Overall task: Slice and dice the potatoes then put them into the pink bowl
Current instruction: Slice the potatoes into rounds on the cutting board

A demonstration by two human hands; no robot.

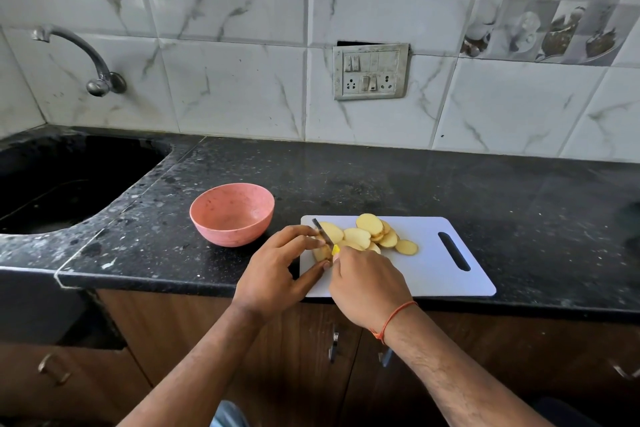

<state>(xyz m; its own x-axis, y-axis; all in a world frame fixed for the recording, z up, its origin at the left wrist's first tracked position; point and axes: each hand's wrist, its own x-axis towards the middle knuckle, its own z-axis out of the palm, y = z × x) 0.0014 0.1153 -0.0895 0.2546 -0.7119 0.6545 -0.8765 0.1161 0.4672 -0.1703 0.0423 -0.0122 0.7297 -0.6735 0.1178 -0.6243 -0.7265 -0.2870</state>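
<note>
While the small yellow potato piece [321,252] is held by the left hand [277,274], the yellow-handled knife [325,238], gripped by the right hand [367,282], is laid across it.

Both forearms reached in from below, bare. Left hand [277,269] lay fingers curled, thumb out; right hand [367,282] fisted, knuckles up, thread at wrist.

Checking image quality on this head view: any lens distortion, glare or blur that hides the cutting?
Head view: wide-angle bending curves the counter edge and wall tiles; soft daylight glare on the black counter behind the cutting board; the potato slices, knife and both hands, left and right, are sharp; the sink is dark.
</note>
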